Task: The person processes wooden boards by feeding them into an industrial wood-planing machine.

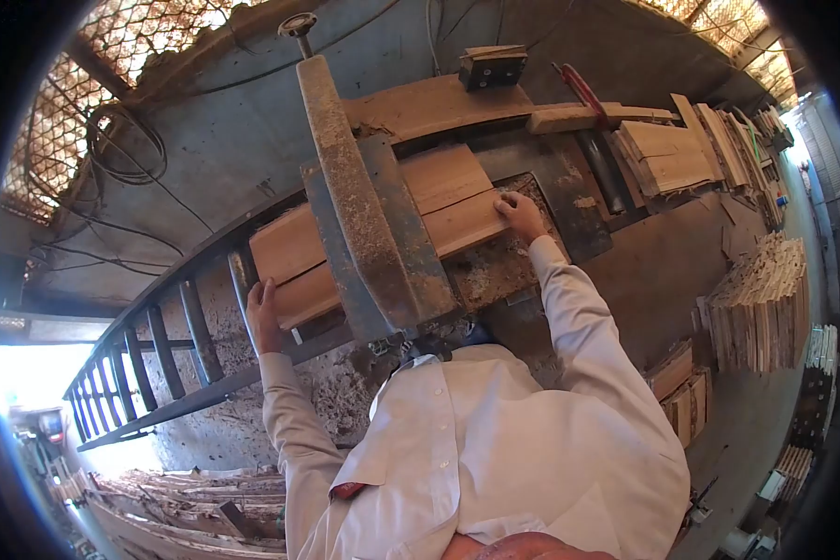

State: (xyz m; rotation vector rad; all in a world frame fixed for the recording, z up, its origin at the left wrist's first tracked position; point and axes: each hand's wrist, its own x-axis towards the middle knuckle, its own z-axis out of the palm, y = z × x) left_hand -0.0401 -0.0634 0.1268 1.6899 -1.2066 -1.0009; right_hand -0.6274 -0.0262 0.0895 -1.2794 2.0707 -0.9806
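Observation:
Two wooden boards lie side by side under the bridge of a dusty metal machine (364, 205), likely a planer. The far board (443, 177) and the near board (462, 224) have a dark gap between them, and both stick out on either side of the bridge. My left hand (264, 317) is at the left end of the near board, fingers against its end. On the other side, my right hand (523, 217) grips the near board's right corner between thumb and fingers. The boards' middle is hidden by the bridge.
A roller conveyor (159, 350) runs off to the left. Stacked boards (667, 154) and a tall pile of slats (761, 299) stand at the right. A red-handled tool (583, 93) and a dark block (492, 70) rest behind the machine. Long timber (187, 504) lies lower left.

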